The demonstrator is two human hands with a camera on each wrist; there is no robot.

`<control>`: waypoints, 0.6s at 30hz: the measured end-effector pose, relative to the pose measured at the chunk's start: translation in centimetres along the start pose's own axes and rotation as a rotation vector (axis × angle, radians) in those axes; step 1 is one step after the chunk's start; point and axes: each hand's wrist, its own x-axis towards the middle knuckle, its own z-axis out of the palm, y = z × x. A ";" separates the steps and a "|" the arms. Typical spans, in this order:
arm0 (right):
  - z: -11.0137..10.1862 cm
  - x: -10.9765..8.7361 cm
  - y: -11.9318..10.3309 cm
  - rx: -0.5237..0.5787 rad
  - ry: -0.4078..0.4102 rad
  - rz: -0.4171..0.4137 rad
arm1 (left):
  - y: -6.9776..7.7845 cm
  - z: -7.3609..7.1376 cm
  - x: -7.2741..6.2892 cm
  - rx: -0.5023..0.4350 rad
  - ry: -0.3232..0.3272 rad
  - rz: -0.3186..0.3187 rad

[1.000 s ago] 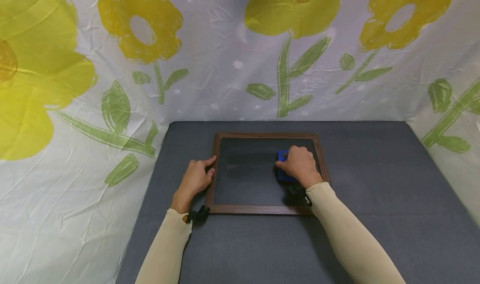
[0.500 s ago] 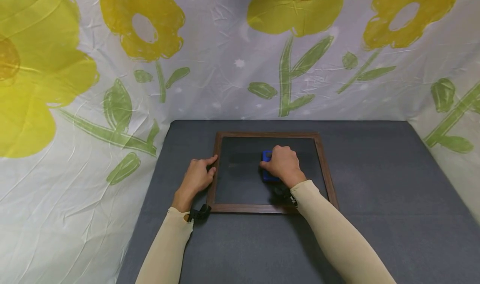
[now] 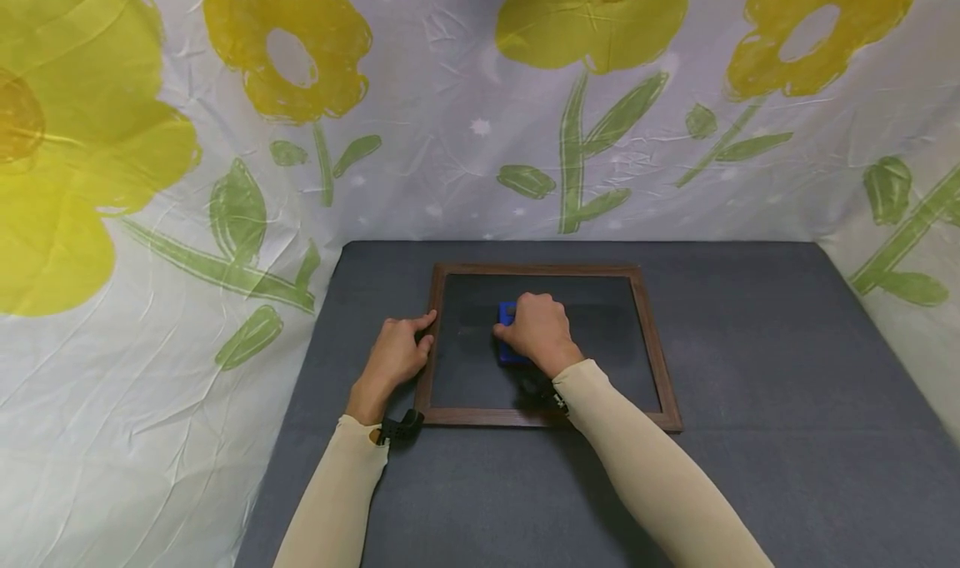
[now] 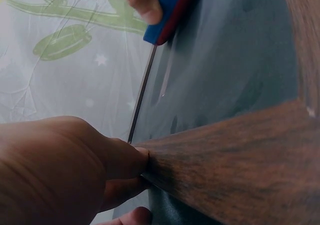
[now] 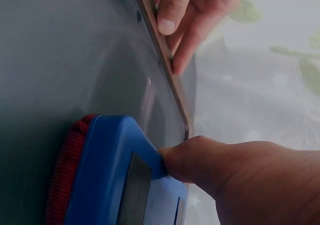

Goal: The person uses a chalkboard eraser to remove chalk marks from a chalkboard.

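A small chalkboard [image 3: 480, 376] with a brown wood-look frame [image 3: 657, 343] lies flat on a dark table. On its black surface sits a blue eraser [image 5: 107, 160] with a red fuzzy pad [image 5: 70, 170] face down. My right hand [image 3: 542, 331] grips the eraser from above, thumb on its left side, left of the board's middle. The hand hides part of the eraser in the head view. At the frame's left side my left hand [image 3: 393, 353] presses the outer edge with its index finger and thumb. A faint pale streak [image 4: 168, 70] shows on the board.
Dark cloth covers the table [image 3: 757, 368] around the board. Behind and beside it hangs a pale curtain [image 3: 450, 176] printed with yellow flowers. Each wrist wears a black camera strap.
My right hand has slid the eraser leftward across the board, from near the right frame to left of the middle. The left hand stays at the frame's left edge.
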 end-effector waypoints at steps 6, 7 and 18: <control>-0.4 -0.7 -1.9 0.010 0.009 0.000 | 0.0 0.0 0.0 0.001 -0.008 -0.011; -0.4 -0.7 -2.2 0.007 0.010 -0.001 | 0.0 0.0 0.0 0.000 -0.015 -0.012; 0.5 -0.5 -4.7 -0.001 -0.001 -0.042 | 0.1 0.1 0.0 0.016 -0.034 -0.051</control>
